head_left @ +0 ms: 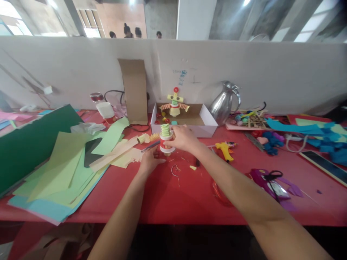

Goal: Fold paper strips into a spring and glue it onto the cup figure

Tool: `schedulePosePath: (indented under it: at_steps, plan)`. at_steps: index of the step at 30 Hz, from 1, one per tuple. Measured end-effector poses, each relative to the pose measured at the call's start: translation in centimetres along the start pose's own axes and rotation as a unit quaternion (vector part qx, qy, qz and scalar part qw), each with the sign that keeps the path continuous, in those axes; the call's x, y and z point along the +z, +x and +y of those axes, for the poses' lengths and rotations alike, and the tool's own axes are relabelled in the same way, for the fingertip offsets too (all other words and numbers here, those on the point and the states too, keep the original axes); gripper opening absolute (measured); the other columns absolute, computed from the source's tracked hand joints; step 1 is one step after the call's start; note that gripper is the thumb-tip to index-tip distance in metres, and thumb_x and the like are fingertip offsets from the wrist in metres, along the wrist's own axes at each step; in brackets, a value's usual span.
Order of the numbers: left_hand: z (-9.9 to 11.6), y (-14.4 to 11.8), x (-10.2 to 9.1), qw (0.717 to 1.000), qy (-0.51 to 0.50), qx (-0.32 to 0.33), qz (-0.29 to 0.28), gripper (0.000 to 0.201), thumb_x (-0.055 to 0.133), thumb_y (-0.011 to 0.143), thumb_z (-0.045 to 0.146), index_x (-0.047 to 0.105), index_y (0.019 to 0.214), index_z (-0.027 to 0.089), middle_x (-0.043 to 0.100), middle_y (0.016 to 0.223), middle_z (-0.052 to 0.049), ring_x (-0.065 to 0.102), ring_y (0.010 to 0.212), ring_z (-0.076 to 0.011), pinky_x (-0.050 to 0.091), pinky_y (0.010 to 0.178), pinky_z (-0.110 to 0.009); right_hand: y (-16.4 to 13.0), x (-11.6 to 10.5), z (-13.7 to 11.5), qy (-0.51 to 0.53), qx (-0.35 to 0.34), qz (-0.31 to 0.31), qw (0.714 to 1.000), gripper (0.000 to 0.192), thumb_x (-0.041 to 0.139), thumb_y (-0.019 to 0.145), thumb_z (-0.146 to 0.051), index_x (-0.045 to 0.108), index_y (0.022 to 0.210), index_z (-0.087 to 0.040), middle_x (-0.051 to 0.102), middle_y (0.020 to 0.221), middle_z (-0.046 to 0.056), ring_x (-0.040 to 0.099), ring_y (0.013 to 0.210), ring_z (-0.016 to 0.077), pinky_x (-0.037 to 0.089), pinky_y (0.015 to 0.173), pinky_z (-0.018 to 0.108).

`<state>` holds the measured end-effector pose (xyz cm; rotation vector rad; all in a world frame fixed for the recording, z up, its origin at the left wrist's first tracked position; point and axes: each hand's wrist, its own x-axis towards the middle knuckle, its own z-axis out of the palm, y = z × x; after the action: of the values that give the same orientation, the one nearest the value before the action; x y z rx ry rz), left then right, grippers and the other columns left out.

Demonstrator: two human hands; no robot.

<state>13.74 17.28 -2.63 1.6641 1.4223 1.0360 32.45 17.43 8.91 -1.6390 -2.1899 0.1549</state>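
Near the middle of the table is a paper cup figure (165, 141), a white and red cup with a folded green paper spring on top and an orange spring arm (154, 137) at its left. My right hand (183, 137) is closed around the cup's right side. My left hand (150, 159) rests low beside the cup, fingers curled and thumb reaching right. A thin grey-blue pen-like stick (150, 146) runs along its fingers and appears held there. Behind stands a similar finished-looking paper figure (175, 104) in an open box (184, 131).
Coloured paper sheets (59, 169) and a dark phone (92, 151) lie left. A yellow glue gun (224, 150), purple pouch (271, 184) with black scissors (273, 176), and another phone (325, 166) lie right. A metal jug (223, 103) stands behind. Paper scraps (193, 168) lie in front.
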Motion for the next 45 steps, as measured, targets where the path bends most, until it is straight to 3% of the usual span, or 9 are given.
schedulePosePath:
  at_steps: [6, 12, 15, 18, 25, 32, 38, 41, 45]
  plan:
    - [0.1, -0.1, -0.1, 1.000, -0.011, -0.016, -0.015, 0.086, 0.086, 0.051, 0.017, 0.058, 0.133, 0.022, 0.068, 0.114, -0.008, 0.068, 0.093, -0.0210, 0.057, 0.085, -0.038, 0.0, -2.7, 0.6, 0.008, 0.009, 0.032, 0.999, 0.069, 0.071, 0.071, -0.065, 0.063, 0.117, -0.015, 0.066, 0.115, 0.017, 0.055, 0.112, 0.0378, 0.043, 0.095, 0.051]
    - [0.9, -0.3, -1.0, 0.999, 0.044, -0.028, -0.005, 0.069, 0.085, 0.053, 0.019, 0.068, 0.120, 0.020, 0.072, 0.096, -0.006, 0.068, 0.085, -0.0221, 0.056, 0.081, -0.038, -3.6, -7.6, 2.9, 0.126, 0.029, 0.288, 0.949, 0.037, 0.059, 0.088, -0.051, 0.067, 0.108, -0.021, 0.069, 0.112, 0.008, 0.062, 0.106, 0.0261, 0.048, 0.090, 0.041]
    - [1.2, -0.5, -1.6, 0.995, 0.096, -0.041, 0.002, 0.040, 0.084, 0.055, 0.022, 0.077, 0.095, 0.022, 0.073, 0.081, -0.003, 0.068, 0.080, -0.0228, 0.054, 0.076, -0.036, -5.8, -8.4, 4.6, 0.163, 0.065, 0.369, 0.913, 0.031, 0.053, 0.092, -0.048, 0.069, 0.093, -0.021, 0.072, 0.093, 0.006, 0.067, 0.089, 0.0217, 0.051, 0.077, 0.035]
    - [1.2, -0.5, -2.1, 0.992, 0.109, -0.064, -0.005, 0.008, 0.079, 0.059, 0.021, 0.073, 0.064, 0.022, 0.071, 0.067, -0.001, 0.067, 0.072, -0.0218, 0.051, 0.069, -0.033, -7.1, -8.3, 6.3, 0.211, 0.092, 0.399, 0.888, 0.029, 0.056, 0.090, -0.044, 0.070, 0.085, -0.020, 0.072, 0.079, 0.004, 0.067, 0.072, 0.0191, 0.051, 0.066, 0.032]
    - [0.9, -0.4, -2.4, 0.989, 0.111, -0.097, 0.001, 0.007, 0.078, 0.060, 0.021, 0.071, 0.060, 0.022, 0.073, 0.067, -0.001, 0.066, 0.069, -0.0199, 0.048, 0.062, -0.030, -7.4, -7.3, 7.7, 0.264, 0.106, 0.398, 0.872, 0.021, 0.063, 0.084, -0.038, 0.072, 0.080, -0.019, 0.072, 0.076, 0.003, 0.068, 0.073, 0.0192, 0.051, 0.067, 0.031]
    - [1.2, -0.5, -2.6, 0.990, 0.117, -0.082, 0.015, 0.004, 0.076, 0.062, 0.022, 0.072, 0.062, 0.021, 0.072, 0.067, -0.002, 0.066, 0.070, -0.0200, 0.047, 0.064, -0.030, -5.7, -6.9, 6.6, 0.196, 0.061, 0.322, 0.924, 0.025, 0.067, 0.079, -0.035, 0.072, 0.100, -0.021, 0.073, 0.097, 0.006, 0.066, 0.092, 0.0243, 0.052, 0.079, 0.039]
    - [1.7, -0.5, -1.6, 0.991, 0.133, -0.007, 0.004, 0.017, 0.080, 0.059, 0.027, 0.076, 0.076, 0.022, 0.071, 0.072, -0.001, 0.063, 0.067, -0.0193, 0.047, 0.066, -0.031, -2.0, -4.7, 1.3, 0.090, 0.063, 0.077, 0.991, 0.072, 0.076, 0.067, -0.057, 0.060, 0.124, -0.017, 0.064, 0.123, 0.016, 0.052, 0.121, 0.0379, 0.043, 0.098, 0.051]
    - [1.6, -0.6, -0.8, 0.988, 0.150, 0.042, 0.009, 0.026, 0.082, 0.059, 0.030, 0.077, 0.083, 0.022, 0.069, 0.074, -0.003, 0.062, 0.069, -0.0204, 0.047, 0.068, -0.033, -0.3, -2.9, -0.9, 0.046, 0.077, -0.017, 0.996, 0.087, 0.073, 0.061, -0.068, 0.056, 0.126, -0.013, 0.062, 0.124, 0.020, 0.048, 0.123, 0.0433, 0.042, 0.095, 0.053]
    - [1.4, -0.8, 0.2, 0.972, 0.191, 0.132, 0.044, 0.031, 0.084, 0.061, 0.037, 0.077, 0.085, 0.019, 0.065, 0.078, -0.007, 0.062, 0.078, -0.0235, 0.048, 0.075, -0.036, 0.8, -2.3, -1.8, 0.019, 0.089, -0.055, 0.994, 0.082, 0.072, 0.061, -0.070, 0.058, 0.117, -0.012, 0.065, 0.115, 0.021, 0.048, 0.120, 0.0440, 0.041, 0.093, 0.054]
